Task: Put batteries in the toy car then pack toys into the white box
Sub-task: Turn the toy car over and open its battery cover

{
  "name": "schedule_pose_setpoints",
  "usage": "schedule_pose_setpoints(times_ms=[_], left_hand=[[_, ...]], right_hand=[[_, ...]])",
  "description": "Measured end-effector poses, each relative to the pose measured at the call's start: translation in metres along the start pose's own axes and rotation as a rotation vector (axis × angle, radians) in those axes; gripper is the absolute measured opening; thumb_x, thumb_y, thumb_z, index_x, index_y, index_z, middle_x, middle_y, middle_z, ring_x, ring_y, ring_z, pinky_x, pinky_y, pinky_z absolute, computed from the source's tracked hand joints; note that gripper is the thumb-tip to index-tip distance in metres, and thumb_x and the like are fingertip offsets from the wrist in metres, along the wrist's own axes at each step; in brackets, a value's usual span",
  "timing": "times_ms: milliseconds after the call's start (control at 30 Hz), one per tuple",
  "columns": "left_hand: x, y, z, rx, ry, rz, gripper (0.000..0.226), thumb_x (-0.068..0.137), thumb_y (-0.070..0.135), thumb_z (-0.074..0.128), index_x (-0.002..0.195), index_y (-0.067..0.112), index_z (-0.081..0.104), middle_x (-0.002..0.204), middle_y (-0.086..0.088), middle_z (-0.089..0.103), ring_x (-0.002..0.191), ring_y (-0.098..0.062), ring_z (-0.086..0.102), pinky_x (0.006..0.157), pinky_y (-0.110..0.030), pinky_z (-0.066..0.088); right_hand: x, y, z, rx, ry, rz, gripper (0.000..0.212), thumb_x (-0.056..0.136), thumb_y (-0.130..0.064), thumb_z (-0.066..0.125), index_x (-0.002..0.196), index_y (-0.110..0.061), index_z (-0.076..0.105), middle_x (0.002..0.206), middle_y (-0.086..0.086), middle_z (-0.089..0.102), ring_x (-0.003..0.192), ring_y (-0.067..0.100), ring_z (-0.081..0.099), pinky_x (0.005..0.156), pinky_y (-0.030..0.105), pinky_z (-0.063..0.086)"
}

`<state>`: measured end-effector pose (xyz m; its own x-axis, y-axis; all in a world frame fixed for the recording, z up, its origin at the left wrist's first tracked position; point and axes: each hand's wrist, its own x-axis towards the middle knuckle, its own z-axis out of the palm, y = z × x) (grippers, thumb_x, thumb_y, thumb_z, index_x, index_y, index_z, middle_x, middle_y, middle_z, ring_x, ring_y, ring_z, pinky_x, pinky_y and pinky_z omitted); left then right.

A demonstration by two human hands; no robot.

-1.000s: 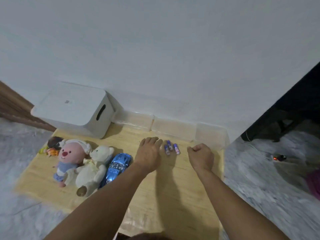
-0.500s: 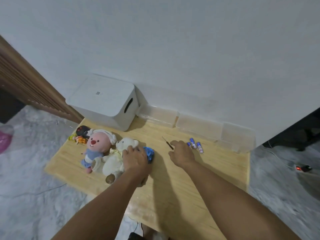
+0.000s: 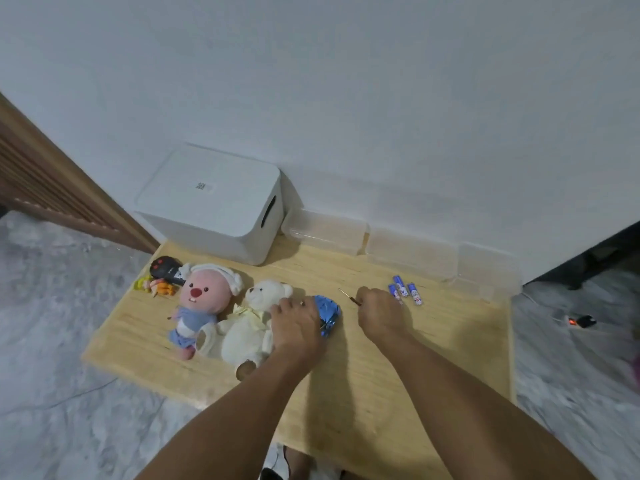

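left hand point(image 3: 298, 327) curled over blue toy car point(image 3: 327, 311) beside the white teddy point(image 3: 249, 323) | right hand point(image 3: 379, 311) pinching small screwdriver point(image 3: 348, 295) | flip car belly-up, hold firm, go easy on the hatch screw

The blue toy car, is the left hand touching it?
Touching. The head view shows the left hand lying over the blue toy car, fingers curled on it.

Three clear plastic bins point(image 3: 325, 233) line the white wall point(image 3: 346, 98); wooden table point(image 3: 433, 358).

Two bare forearms are seen, no sleeves worn; a ring is worn on the left hand point(image 3: 294, 327).
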<state>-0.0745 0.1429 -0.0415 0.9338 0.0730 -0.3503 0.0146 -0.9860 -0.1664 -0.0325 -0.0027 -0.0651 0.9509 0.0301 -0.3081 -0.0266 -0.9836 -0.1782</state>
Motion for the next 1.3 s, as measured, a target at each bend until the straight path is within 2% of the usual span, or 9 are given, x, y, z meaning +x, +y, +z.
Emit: schedule_pose_setpoints(times_ms=[200,267,367,467,567,767,867,1033,1300], left_hand=[[0.016,-0.005,-0.008,-0.390,-0.009,0.060,0.060,0.078,0.046,0.070,0.121,0.013,0.044,0.110,-0.007,0.060,0.101,-0.024,0.060,0.083,-0.035,0.050],[0.022,-0.005,-0.014,-0.524,-0.029,0.088,0.064,0.073,0.042,0.075,0.120,0.013,0.044,0.109,-0.008,0.060,0.101,-0.025,0.060,0.082,-0.035,0.051],[0.028,-0.008,-0.023,-0.750,-0.024,0.099,0.067,0.067,0.037,0.080,0.122,0.016,0.047,0.109,-0.007,0.062,0.099,-0.025,0.061,0.084,-0.036,0.054],[0.038,-0.011,-0.030,-1.050,-0.090,0.060,0.071,0.063,0.030,0.085,0.123,0.016,0.051,0.105,-0.004,0.065,0.091,-0.022,0.064,0.074,-0.029,0.051],[0.046,-0.014,-0.036,-1.488,-0.313,-0.087,0.066,0.064,0.019,0.088,0.117,0.007,0.051,0.106,-0.012,0.067,0.085,-0.025,0.068,0.070,-0.034,0.056],[0.045,-0.016,-0.051,-1.967,-0.532,-0.156,0.024,0.086,0.017,0.060,0.105,0.002,0.060,0.089,-0.014,0.063,0.075,-0.028,0.061,0.071,-0.036,0.051],[0.046,-0.011,-0.061,-2.114,-0.610,-0.120,0.031,0.085,0.024,0.055,0.107,0.003,0.061,0.096,-0.016,0.063,0.083,-0.031,0.060,0.076,-0.037,0.051],[0.042,0.013,-0.078,-2.068,-0.616,-0.082,0.024,0.087,0.017,0.055,0.104,0.002,0.064,0.090,-0.017,0.069,0.080,-0.032,0.064,0.080,-0.041,0.053],[0.032,0.056,-0.099,-2.098,-0.403,-0.115,0.016,0.093,0.007,0.052,0.105,0.001,0.059,0.094,-0.017,0.067,0.080,-0.030,0.064,0.069,-0.036,0.054]], right_hand=[[-0.005,0.003,-0.009,0.452,0.072,0.252,0.015,0.084,-0.017,0.060,0.095,-0.017,0.070,0.094,0.003,0.070,0.091,0.023,0.063,0.058,0.020,0.039],[-0.004,0.004,-0.011,0.743,0.110,0.353,0.011,0.081,-0.015,0.060,0.080,-0.018,0.071,0.081,-0.001,0.069,0.085,0.021,0.067,0.070,0.028,0.054],[-0.006,0.012,-0.018,0.977,0.193,0.463,0.025,0.081,-0.009,0.052,0.063,-0.014,0.069,0.071,-0.007,0.064,0.090,0.020,0.064,0.089,0.044,0.055],[-0.016,0.015,-0.038,1.169,0.286,0.502,0.023,0.083,0.000,0.060,0.071,-0.016,0.070,0.073,-0.004,0.065,0.075,0.019,0.060,0.075,0.036,0.058],[-0.027,0.018,-0.060,1.408,0.336,0.473,0.010,0.082,0.002,0.069,0.090,-0.003,0.067,0.077,0.009,0.063,0.064,0.017,0.057,0.057,0.024,0.051],[-0.032,0.025,-0.095,1.696,0.370,0.371,0.011,0.080,0.004,0.072,0.083,0.001,0.062,0.080,0.019,0.065,0.080,0.031,0.070,0.075,0.035,0.058],[-0.030,0.026,-0.110,1.746,0.339,0.306,0.012,0.081,0.011,0.066,0.084,0.002,0.058,0.083,0.021,0.063,0.084,0.032,0.071,0.080,0.037,0.058],[-0.020,0.035,-0.125,1.663,0.345,0.334,0.022,0.080,0.009,0.065,0.097,-0.003,0.057,0.090,0.024,0.066,0.076,0.027,0.071,0.070,0.034,0.057],[-0.015,0.055,-0.140,1.497,0.484,0.145,0.017,0.078,0.009,0.069,0.090,0.000,0.061,0.090,0.026,0.065,0.073,0.031,0.068,0.062,0.033,0.060]])
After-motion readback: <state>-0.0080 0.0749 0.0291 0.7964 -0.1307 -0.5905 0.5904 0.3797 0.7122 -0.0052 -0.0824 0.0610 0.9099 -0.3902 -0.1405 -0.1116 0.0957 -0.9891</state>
